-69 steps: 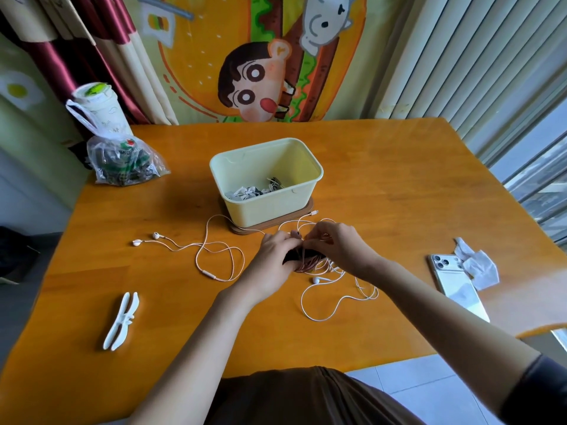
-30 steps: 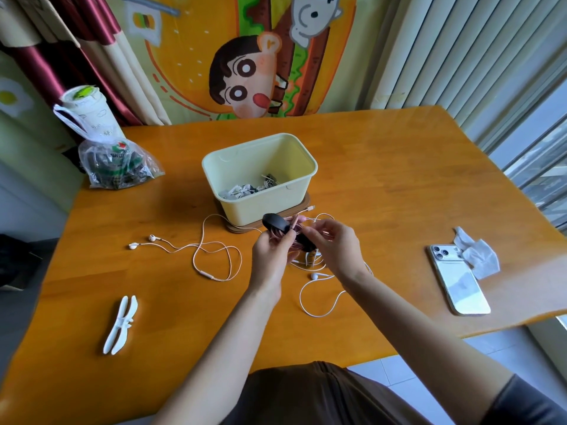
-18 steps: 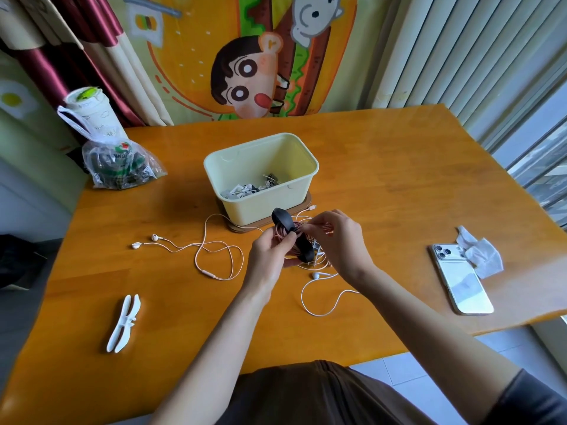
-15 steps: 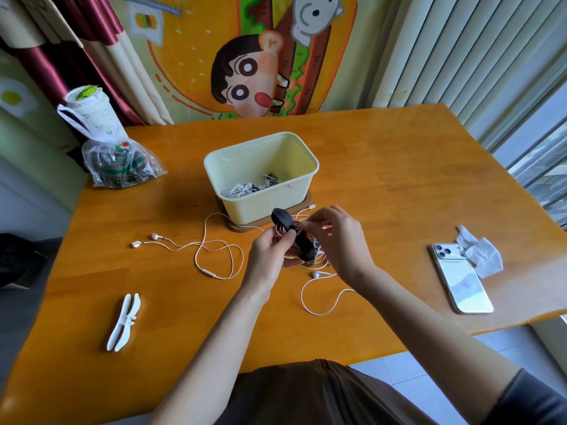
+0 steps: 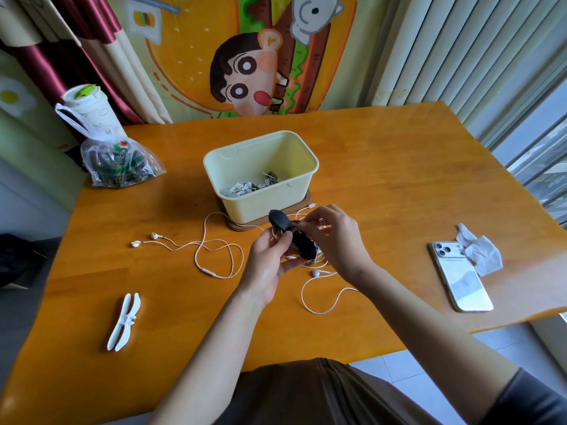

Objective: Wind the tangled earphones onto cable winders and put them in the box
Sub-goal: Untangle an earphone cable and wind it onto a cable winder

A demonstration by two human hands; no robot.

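A phone, tissue and white winder flank the box.

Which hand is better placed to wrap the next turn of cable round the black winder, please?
Right: the right hand pinches the cable at the black winder, while the left hand grips the winder and steadies it.

Daylight pours in from the window on the right, bright and even. It leaves a pale sheen across the far right of the wooden surface and a glint on the phone. The box throws a soft shadow to its left. The middle is sharp; the wide lens bows the surface's edges and the blinds, and the corners go soft.
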